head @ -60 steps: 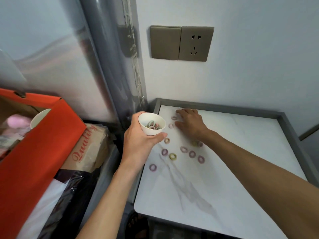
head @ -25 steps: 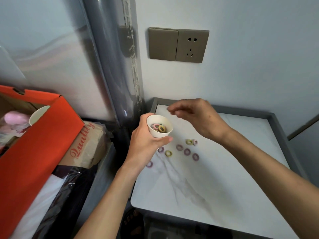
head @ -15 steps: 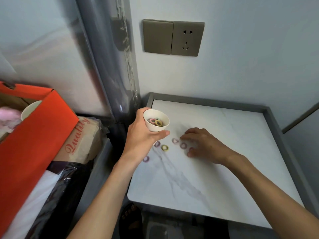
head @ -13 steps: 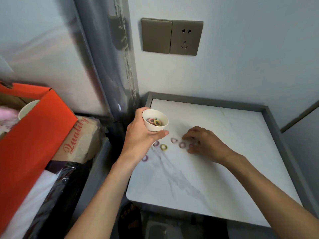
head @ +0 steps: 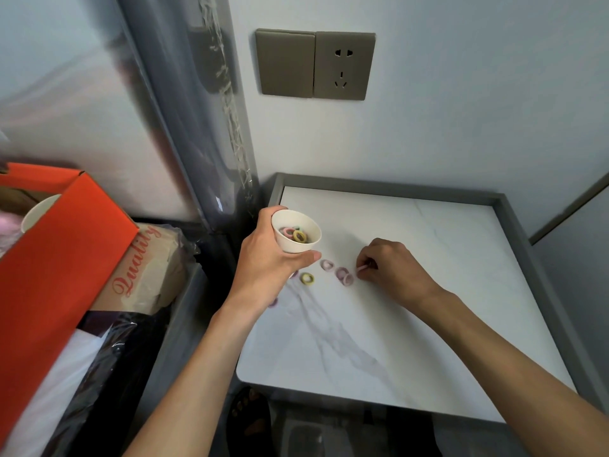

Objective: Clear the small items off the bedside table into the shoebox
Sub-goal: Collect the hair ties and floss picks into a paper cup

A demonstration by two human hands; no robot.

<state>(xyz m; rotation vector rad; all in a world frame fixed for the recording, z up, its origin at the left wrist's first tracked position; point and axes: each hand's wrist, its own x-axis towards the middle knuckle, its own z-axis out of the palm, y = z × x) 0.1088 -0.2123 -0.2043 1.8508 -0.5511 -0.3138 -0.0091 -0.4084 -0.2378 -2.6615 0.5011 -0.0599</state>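
My left hand [head: 267, 262] grips a small white paper cup [head: 295, 237] above the left edge of the marble bedside table [head: 412, 324]; several coloured hair ties lie in the cup. My right hand [head: 392, 268] rests low on the table, its curled fingers pinching a pink hair tie [head: 361, 268]. On the marble lie more ties: a yellow one [head: 307, 278], a pink one [head: 326, 264], two purple ones [head: 344, 276], and one [head: 273, 302] half hidden by my left wrist. The orange shoebox [head: 56, 258] stands open at the left.
A second white cup [head: 38, 211] sits inside the shoebox. A plastic-wrapped package marked "Quality" [head: 145, 275] lies between box and table. A switch and socket plate [head: 314, 64] is on the wall behind. The table has a raised grey rim [head: 514, 232].
My right hand dropped ties into the cup, came back down to the table and now pinches a pink tie. Fewer ties lie on the marble. The cup stays in my left hand.
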